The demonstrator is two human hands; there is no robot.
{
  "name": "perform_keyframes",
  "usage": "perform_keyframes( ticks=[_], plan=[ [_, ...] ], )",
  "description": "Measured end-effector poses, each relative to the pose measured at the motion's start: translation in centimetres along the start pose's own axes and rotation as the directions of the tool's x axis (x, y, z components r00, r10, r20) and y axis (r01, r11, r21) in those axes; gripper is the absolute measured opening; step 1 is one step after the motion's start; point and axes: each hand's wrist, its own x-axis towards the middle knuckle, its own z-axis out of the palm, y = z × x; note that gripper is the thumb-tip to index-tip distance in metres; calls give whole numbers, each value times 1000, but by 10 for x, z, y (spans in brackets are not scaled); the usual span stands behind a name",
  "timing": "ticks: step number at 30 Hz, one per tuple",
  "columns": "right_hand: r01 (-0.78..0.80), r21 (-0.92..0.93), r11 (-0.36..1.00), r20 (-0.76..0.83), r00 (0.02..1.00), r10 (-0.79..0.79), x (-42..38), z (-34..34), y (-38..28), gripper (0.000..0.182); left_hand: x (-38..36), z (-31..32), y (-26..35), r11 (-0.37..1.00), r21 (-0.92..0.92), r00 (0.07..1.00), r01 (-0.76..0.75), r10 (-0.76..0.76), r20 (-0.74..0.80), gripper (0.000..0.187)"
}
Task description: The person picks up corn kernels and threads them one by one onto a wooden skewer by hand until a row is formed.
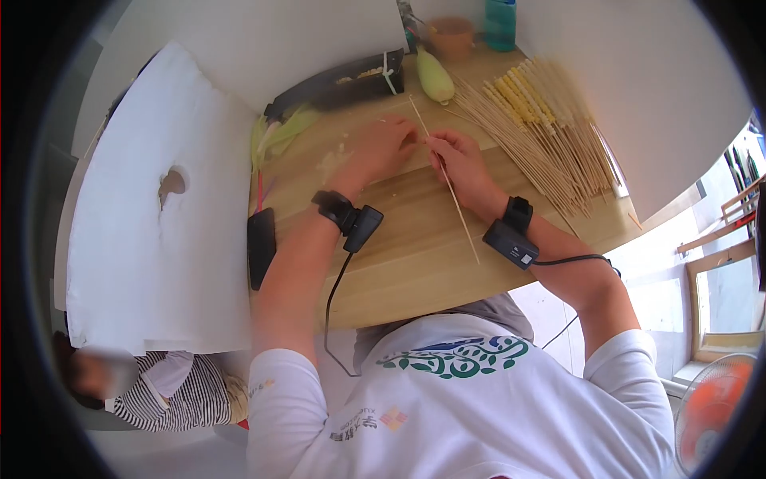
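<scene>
A thin wooden skewer (459, 209) slants over the wooden table, its upper part between the fingertips of my right hand (461, 160). My left hand (384, 145) is just left of the skewer, blurred, its fingers curled; what it holds, if anything, cannot be made out. Right of my hands lies a large fan of skewers (531, 164), several with yellow pieces (519, 94) threaded near their upper ends. A pale green zucchini-like vegetable (434, 76) rests above my hands. Behind my left hand stands a black tray (331, 86) with small pale pieces inside.
Green husks or leaves (287, 134) lie at the table's left, above a dark flat object (261, 247). A clay pot (452, 37) and a teal bottle (500, 24) stand at the back. White panels flank the table (375, 279). Another person (179, 391) is at lower left, a fan (714, 411) at lower right.
</scene>
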Motion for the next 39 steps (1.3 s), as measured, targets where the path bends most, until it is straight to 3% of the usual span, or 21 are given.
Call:
perform_keyframes(
  ticks=[3,5,6,9,12,15,18,20,21,27,29,30,32,36,38,39],
  plan=[
    [-47,19,999,-13,999,47,-1,1,2,15,-8,-2,-7,1000,4,1000,23,-23,-3,13],
    [-43,-7,999,-3,999,43,0,2,3,16,-22,-12,-26,985,11,984,171,-171,47,14],
    [-54,-3,999,-9,998,54,-1,2,3,16,-33,-15,-36,985,6,983,174,-174,59,14],
    [-26,-86,996,36,999,29,-5,3,1,16,-59,-24,-54,972,-108,978,209,-209,7,15],
    [-16,-169,986,95,995,33,-3,5,1,16,-74,-51,-38,974,-125,980,188,-194,-43,15],
    [-24,-241,970,155,986,63,-5,5,3,16,-88,-63,-11,922,-274,954,273,-297,-48,17],
    [-27,-316,948,218,971,101,-7,9,0,15,-94,-46,13,926,-241,953,291,-302,-10,20],
    [-12,-362,932,248,963,108,-12,11,-2,15,-95,-25,16,988,-146,997,39,-48,-61,22],
    [-11,-376,927,254,960,115,-15,13,-6,15,-95,-21,16,987,-153,996,44,-56,-75,22],
    [-27,-438,899,284,944,167,-22,21,-9,14,-104,-23,-7,975,69,970,212,-201,-136,18],
    [-35,-453,891,323,925,200,-25,23,-9,12,-112,-22,-16,959,-132,921,252,-280,-273,16],
    [-42,-459,887,323,923,211,-26,23,-8,12,-114,-26,-17,956,-140,918,259,-289,-272,16],
    [-33,-466,884,358,907,222,-27,23,-6,11,-115,-37,-16,872,-282,824,399,-476,-308,14],
    [-47,-483,874,362,899,249,-27,26,-7,12,-125,-53,-27,846,-217,814,487,-530,-240,14],
    [-43,-501,864,359,898,253,-27,26,-7,11,-132,-58,-23,850,-172,852,498,-516,-85,13],
    [-48,-500,865,361,896,259,-27,25,-7,11,-131,-61,-20,847,-171,850,503,-521,-81,13]
  ],
)
